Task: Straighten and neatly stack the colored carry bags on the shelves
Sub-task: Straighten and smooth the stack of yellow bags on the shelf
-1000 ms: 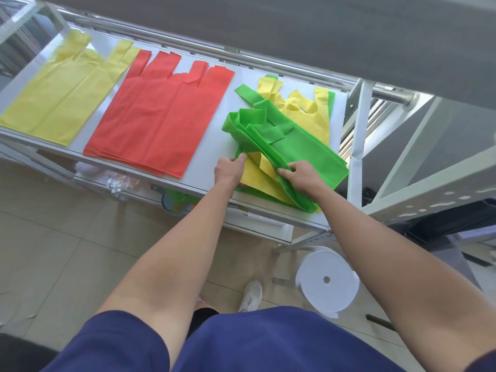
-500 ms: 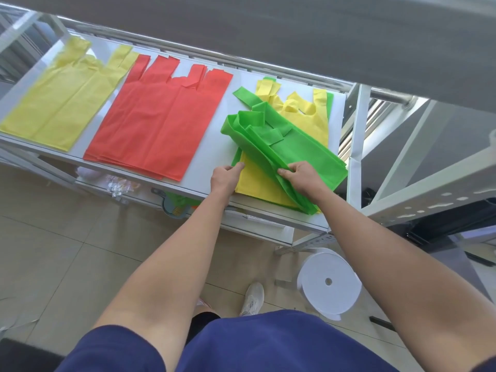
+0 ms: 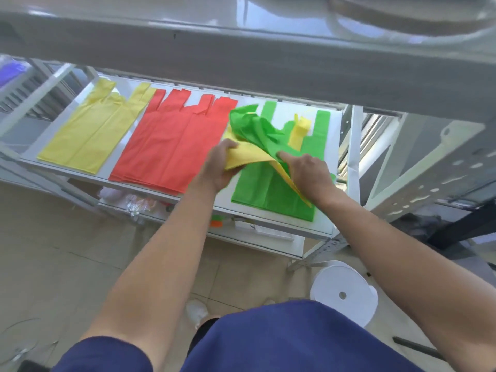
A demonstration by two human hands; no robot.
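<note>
A white shelf board [image 3: 279,114] on a grey metal rack is seen above a tiled floor [image 3: 67,251], with a white roll [image 3: 335,283] at 5 o'clock. Flat yellow bags [image 3: 88,135] are laid at 10 o'clock, with red bags [image 3: 174,140] beside them. A lifted yellow bag [image 3: 249,157], draped with a crumpled green bag [image 3: 249,124], is gripped by the left hand [image 3: 220,167] and pinched by the right hand [image 3: 308,173] over a flat green bag [image 3: 263,191].
</note>
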